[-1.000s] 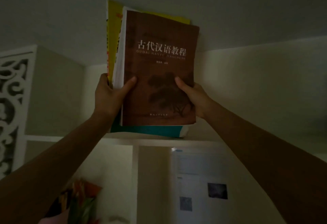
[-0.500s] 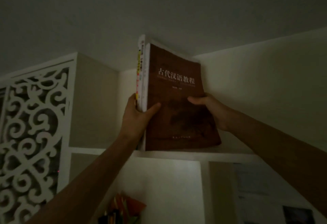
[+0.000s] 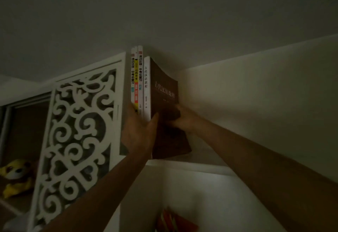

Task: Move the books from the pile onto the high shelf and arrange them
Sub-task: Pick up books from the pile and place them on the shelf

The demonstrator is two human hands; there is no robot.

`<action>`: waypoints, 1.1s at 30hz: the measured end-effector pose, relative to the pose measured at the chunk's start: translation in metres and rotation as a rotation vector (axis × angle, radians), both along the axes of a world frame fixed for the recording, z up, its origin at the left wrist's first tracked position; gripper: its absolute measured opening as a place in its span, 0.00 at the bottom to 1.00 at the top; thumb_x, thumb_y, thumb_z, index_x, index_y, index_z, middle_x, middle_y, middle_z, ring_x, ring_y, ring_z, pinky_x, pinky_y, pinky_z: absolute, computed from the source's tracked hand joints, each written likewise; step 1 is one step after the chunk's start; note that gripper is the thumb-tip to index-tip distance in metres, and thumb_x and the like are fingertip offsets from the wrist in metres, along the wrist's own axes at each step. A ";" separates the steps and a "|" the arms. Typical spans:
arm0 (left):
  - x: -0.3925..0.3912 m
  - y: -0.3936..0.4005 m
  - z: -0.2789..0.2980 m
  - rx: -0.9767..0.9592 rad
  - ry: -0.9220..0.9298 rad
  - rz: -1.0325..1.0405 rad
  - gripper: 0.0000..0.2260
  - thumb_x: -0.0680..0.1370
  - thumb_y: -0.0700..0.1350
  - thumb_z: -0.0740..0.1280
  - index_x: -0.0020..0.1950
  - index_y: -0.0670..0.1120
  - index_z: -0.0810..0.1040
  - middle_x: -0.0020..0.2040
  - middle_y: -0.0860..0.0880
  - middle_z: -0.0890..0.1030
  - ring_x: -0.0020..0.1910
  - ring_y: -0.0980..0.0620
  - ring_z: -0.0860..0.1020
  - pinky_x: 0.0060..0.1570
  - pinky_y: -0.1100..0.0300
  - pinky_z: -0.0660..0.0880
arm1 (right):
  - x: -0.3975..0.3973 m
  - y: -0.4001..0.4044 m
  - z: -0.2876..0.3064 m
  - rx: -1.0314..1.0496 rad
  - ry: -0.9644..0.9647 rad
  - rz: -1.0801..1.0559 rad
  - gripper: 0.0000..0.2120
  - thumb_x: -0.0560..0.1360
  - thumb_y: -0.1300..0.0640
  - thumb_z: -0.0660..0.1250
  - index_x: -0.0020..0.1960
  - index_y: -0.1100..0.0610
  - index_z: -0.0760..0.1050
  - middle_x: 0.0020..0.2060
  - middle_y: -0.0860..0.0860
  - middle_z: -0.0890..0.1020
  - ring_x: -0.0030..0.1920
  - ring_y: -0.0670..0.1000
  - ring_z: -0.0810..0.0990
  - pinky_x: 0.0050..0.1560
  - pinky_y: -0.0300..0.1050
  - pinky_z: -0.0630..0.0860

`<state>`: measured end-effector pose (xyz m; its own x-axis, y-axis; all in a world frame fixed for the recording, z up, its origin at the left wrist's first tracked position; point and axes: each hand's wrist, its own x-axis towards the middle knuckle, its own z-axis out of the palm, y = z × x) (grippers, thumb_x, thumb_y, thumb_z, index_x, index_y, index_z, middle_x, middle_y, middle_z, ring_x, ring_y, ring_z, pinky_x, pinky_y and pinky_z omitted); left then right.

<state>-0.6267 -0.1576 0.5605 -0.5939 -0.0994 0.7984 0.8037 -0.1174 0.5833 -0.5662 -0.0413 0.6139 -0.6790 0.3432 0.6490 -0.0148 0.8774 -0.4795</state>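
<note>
Four books (image 3: 140, 83) stand upright on the high shelf (image 3: 186, 164), left hand (image 3: 139, 132) clamping spines, right hand (image 3: 182, 120) apparently gripping the brown cover's far side.

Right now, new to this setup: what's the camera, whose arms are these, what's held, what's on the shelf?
There is no machine here. One wide-angle camera sits on a person's head and looks up along both bare arms. The left hand grips a bundle of four upright books: three thin white and yellow paperbacks and a thick brown-covered book with a white spine. The right hand holds the brown cover from the far side. The books stand at the high white shelf, beside a white carved fretwork panel. A yellow plush toy sits lower left.
</note>
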 end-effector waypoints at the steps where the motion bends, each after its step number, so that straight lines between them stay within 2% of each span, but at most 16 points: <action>1: -0.010 0.002 0.001 -0.007 -0.017 0.072 0.29 0.72 0.53 0.70 0.69 0.48 0.62 0.63 0.47 0.73 0.62 0.47 0.74 0.56 0.53 0.71 | -0.017 -0.004 -0.006 -0.011 -0.043 0.043 0.32 0.69 0.55 0.72 0.70 0.53 0.66 0.65 0.56 0.73 0.64 0.55 0.73 0.66 0.54 0.69; 3: -0.030 0.003 0.004 -0.048 -0.050 0.160 0.33 0.72 0.55 0.69 0.71 0.47 0.58 0.64 0.45 0.72 0.62 0.45 0.73 0.57 0.48 0.72 | -0.044 -0.007 -0.017 0.006 -0.089 0.069 0.34 0.73 0.64 0.65 0.75 0.47 0.58 0.71 0.55 0.66 0.69 0.55 0.67 0.70 0.54 0.66; 5: -0.047 0.002 0.004 -0.123 -0.008 0.150 0.35 0.73 0.57 0.66 0.74 0.47 0.54 0.65 0.43 0.70 0.63 0.44 0.72 0.58 0.48 0.72 | -0.057 -0.001 -0.024 -0.035 -0.055 0.092 0.37 0.74 0.69 0.62 0.76 0.46 0.53 0.73 0.53 0.62 0.72 0.54 0.64 0.71 0.51 0.63; 6: -0.051 -0.001 0.003 -0.165 0.043 0.131 0.37 0.74 0.58 0.65 0.75 0.47 0.51 0.67 0.42 0.67 0.66 0.44 0.69 0.60 0.48 0.71 | -0.057 0.001 -0.025 -0.049 -0.041 0.116 0.37 0.73 0.70 0.63 0.76 0.48 0.54 0.72 0.53 0.64 0.71 0.54 0.64 0.71 0.50 0.64; 8: -0.061 -0.011 -0.005 -0.251 0.190 0.146 0.39 0.75 0.63 0.60 0.76 0.47 0.44 0.73 0.43 0.56 0.71 0.45 0.58 0.68 0.49 0.61 | -0.051 0.000 -0.024 -0.067 -0.024 0.197 0.35 0.72 0.68 0.68 0.74 0.52 0.59 0.68 0.53 0.70 0.69 0.55 0.68 0.68 0.49 0.67; 10: -0.074 -0.031 -0.016 -0.307 0.399 0.166 0.38 0.74 0.66 0.53 0.76 0.50 0.41 0.77 0.48 0.48 0.73 0.53 0.49 0.70 0.51 0.52 | -0.038 -0.018 -0.019 -0.100 0.050 0.292 0.35 0.71 0.64 0.70 0.73 0.51 0.60 0.64 0.48 0.71 0.66 0.49 0.70 0.64 0.45 0.69; 13: -0.104 -0.055 -0.028 -0.487 0.621 0.062 0.34 0.73 0.65 0.50 0.75 0.55 0.44 0.75 0.56 0.48 0.73 0.60 0.50 0.73 0.45 0.53 | -0.030 -0.047 -0.006 0.031 0.171 0.337 0.41 0.71 0.54 0.72 0.76 0.46 0.52 0.72 0.44 0.61 0.67 0.40 0.60 0.67 0.42 0.62; 15: -0.118 -0.059 -0.030 -0.582 0.654 0.042 0.37 0.71 0.69 0.50 0.75 0.56 0.42 0.75 0.58 0.46 0.75 0.57 0.47 0.73 0.44 0.51 | -0.036 -0.058 0.000 0.163 0.128 0.341 0.44 0.71 0.57 0.72 0.76 0.46 0.47 0.74 0.45 0.57 0.65 0.37 0.56 0.67 0.33 0.59; 17: -0.128 -0.057 -0.029 -0.626 0.640 0.099 0.40 0.68 0.75 0.44 0.73 0.57 0.37 0.74 0.61 0.40 0.73 0.57 0.40 0.73 0.49 0.42 | -0.049 -0.057 0.002 0.272 0.071 0.276 0.46 0.71 0.60 0.72 0.76 0.46 0.44 0.74 0.48 0.55 0.67 0.39 0.55 0.67 0.29 0.61; 20: -0.138 -0.053 -0.026 -0.687 0.605 0.269 0.43 0.63 0.77 0.33 0.71 0.54 0.31 0.71 0.61 0.35 0.71 0.56 0.34 0.70 0.49 0.37 | -0.068 -0.045 0.002 0.312 0.086 0.258 0.47 0.70 0.59 0.72 0.75 0.43 0.44 0.76 0.51 0.50 0.75 0.49 0.54 0.73 0.50 0.60; 21: -0.141 -0.052 -0.026 -0.698 0.589 0.294 0.43 0.62 0.77 0.32 0.70 0.55 0.31 0.71 0.62 0.33 0.71 0.56 0.33 0.70 0.48 0.36 | -0.072 -0.041 0.000 0.325 0.095 0.250 0.47 0.70 0.58 0.72 0.75 0.41 0.44 0.77 0.51 0.49 0.75 0.50 0.53 0.74 0.53 0.59; 25: -0.137 -0.044 -0.030 -0.713 0.536 0.280 0.37 0.65 0.73 0.39 0.68 0.60 0.29 0.68 0.65 0.30 0.71 0.56 0.33 0.68 0.47 0.33 | -0.073 -0.028 -0.007 0.391 0.103 0.183 0.45 0.71 0.52 0.71 0.75 0.41 0.43 0.77 0.52 0.46 0.76 0.52 0.46 0.75 0.57 0.52; 27: -0.133 -0.047 -0.030 -0.728 0.521 0.235 0.36 0.67 0.71 0.42 0.68 0.61 0.29 0.69 0.64 0.32 0.72 0.55 0.35 0.69 0.47 0.35 | -0.066 -0.034 -0.009 0.382 0.086 0.137 0.44 0.72 0.53 0.70 0.76 0.44 0.43 0.77 0.52 0.46 0.76 0.51 0.47 0.75 0.51 0.50; 29: -0.125 -0.050 -0.029 -0.757 0.494 0.195 0.36 0.73 0.69 0.50 0.70 0.59 0.31 0.71 0.62 0.34 0.74 0.51 0.37 0.71 0.45 0.38 | -0.058 -0.043 -0.014 0.386 0.073 0.092 0.43 0.74 0.53 0.69 0.76 0.48 0.42 0.77 0.52 0.48 0.75 0.50 0.49 0.73 0.42 0.50; 31: -0.111 -0.052 -0.034 -0.687 0.475 0.187 0.35 0.77 0.59 0.58 0.75 0.53 0.41 0.75 0.57 0.41 0.76 0.48 0.43 0.72 0.44 0.42 | -0.046 -0.054 -0.024 0.400 0.065 0.039 0.40 0.74 0.52 0.68 0.77 0.52 0.46 0.76 0.53 0.52 0.75 0.50 0.52 0.74 0.42 0.50; 33: -0.084 -0.056 -0.047 -0.474 0.540 0.112 0.28 0.78 0.52 0.62 0.75 0.47 0.58 0.75 0.48 0.58 0.73 0.51 0.55 0.72 0.50 0.52 | -0.021 -0.064 -0.036 0.404 0.137 -0.011 0.33 0.75 0.54 0.68 0.75 0.56 0.57 0.73 0.54 0.62 0.72 0.50 0.61 0.72 0.42 0.58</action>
<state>-0.7107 -0.2135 0.5134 -0.1113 0.2927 0.9497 0.9864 0.1492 0.0696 -0.5871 -0.1053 0.5781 -0.5751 0.0491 0.8166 -0.0444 0.9949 -0.0910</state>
